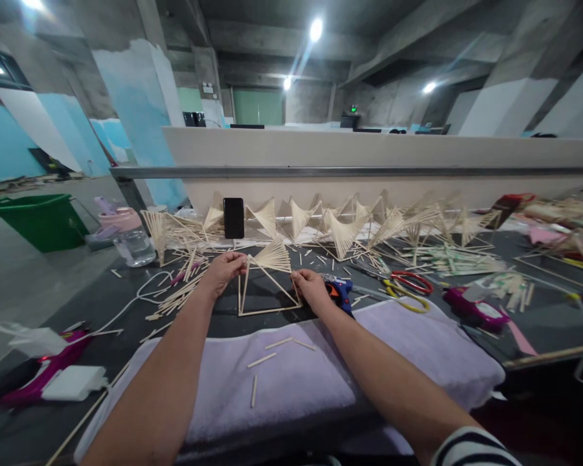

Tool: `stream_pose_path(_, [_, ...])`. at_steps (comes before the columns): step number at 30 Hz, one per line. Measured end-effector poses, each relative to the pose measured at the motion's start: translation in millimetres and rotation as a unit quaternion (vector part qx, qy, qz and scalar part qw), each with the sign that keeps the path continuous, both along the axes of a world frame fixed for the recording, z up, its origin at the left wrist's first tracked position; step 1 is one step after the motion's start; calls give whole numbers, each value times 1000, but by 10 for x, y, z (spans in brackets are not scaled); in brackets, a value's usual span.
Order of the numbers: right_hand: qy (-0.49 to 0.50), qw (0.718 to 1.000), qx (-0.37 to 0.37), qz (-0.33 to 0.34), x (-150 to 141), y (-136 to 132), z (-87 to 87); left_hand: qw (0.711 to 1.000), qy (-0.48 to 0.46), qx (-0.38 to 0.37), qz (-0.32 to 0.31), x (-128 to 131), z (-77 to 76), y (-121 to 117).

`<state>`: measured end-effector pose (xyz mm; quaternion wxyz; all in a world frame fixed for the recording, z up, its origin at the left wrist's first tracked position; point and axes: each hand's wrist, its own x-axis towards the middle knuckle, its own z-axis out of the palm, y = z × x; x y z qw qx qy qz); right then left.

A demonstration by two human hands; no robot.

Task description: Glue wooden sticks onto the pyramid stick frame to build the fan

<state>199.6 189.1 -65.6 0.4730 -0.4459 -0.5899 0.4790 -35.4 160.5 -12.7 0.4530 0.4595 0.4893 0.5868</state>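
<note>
Between my two hands stands a wooden stick model [269, 292], a frame of thin pale sticks with a fanned, twisted row of sticks at its top. The fingers of my left hand [225, 272] pinch its upper left corner. My right hand [313, 289] grips its right side near the upper corner, thumb and fingers closed on the stick. The model's lower bar lies near the edge of a lilac towel [315, 369]. Several short loose sticks [254, 391] are on that towel. Just right of my right hand is a blue glue gun or similar tool [339, 292], partly hidden.
Several finished-looking twisted stick models [342, 230] line the back of the dark table. A black phone [234, 218] stands upright among them. Yellow-handled scissors [408, 299], red-handled pliers [412, 280] and a magenta device [477, 310] lie right. A water bottle [132, 241], a power strip [48, 372] and loose sticks are left.
</note>
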Motion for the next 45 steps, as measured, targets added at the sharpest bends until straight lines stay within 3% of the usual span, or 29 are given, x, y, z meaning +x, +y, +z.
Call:
stream_pose_path(16, [-5,1000,-1,5,4,19,-35,1000,14,2,12,40,-3,-7])
stream_pose_path(19, [-8,1000,1,3,0,12,-24,998,40,9,47,65,100,-61])
stream_pose_path(23, [-15,1000,7,-2,3,21,-17,989,70,49,121,128,405,-239])
stream_pose_path(25, [-17,1000,11,-3,5,27,-19,988,104,60,98,216,552,-378])
stream_pose_path(27, [-19,1000,13,-4,3,32,-20,983,177,38,4,334,613,-511])
stream_pose_path(29, [-21,1000,11,-7,-1,33,-20,963,232,-45,-127,443,558,-596])
stream_pose_path(30, [-22,1000,11,-8,-4,32,-18,938,254,-117,-205,483,493,-611])
stream_pose_path(32, [-23,1000,13,-13,-9,29,-10,908,266,-197,-257,536,323,-587])
stream_pose_path(38, [-27,999,26,-32,-26,18,38,957,160,-188,-155,714,-88,-331])
stream_pose_path(45, [-24,998,24,-47,-36,11,71,998,-17,-52,-39,1018,-317,-75])
